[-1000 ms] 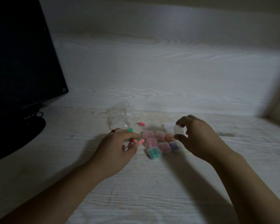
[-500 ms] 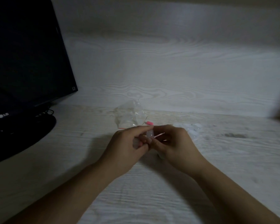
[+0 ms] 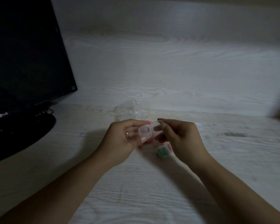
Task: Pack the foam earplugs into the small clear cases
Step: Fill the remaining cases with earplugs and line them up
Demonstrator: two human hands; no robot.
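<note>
Bare table [image 3: 233, 159] lies open right of the hands [image 3: 153, 136] and in front toward the viewer. The monitor [image 3: 23, 62] (with its base) blocks the left; crumpled plastic bag [image 3: 131, 110] and filled cases [image 3: 163, 151] crowd the middle.

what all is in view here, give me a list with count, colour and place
small clear plastic case: one, open, clear, held up between both hands
pink foam earplug: one plainly seen, pink, at the left fingertips behind the case
green-filled small case: one, green, on the desk under the right hand
pinkish cases: count unclear, mostly hidden by the right hand
crumpled clear plastic bag: one, clear, on the desk behind the hands
black monitor: one, black, far left on its stand
pale wood-grain desk: one, whitish, under everything
gold ring: one, on a left finger
left hand: holds the case
right hand: pinches the case lid
</note>
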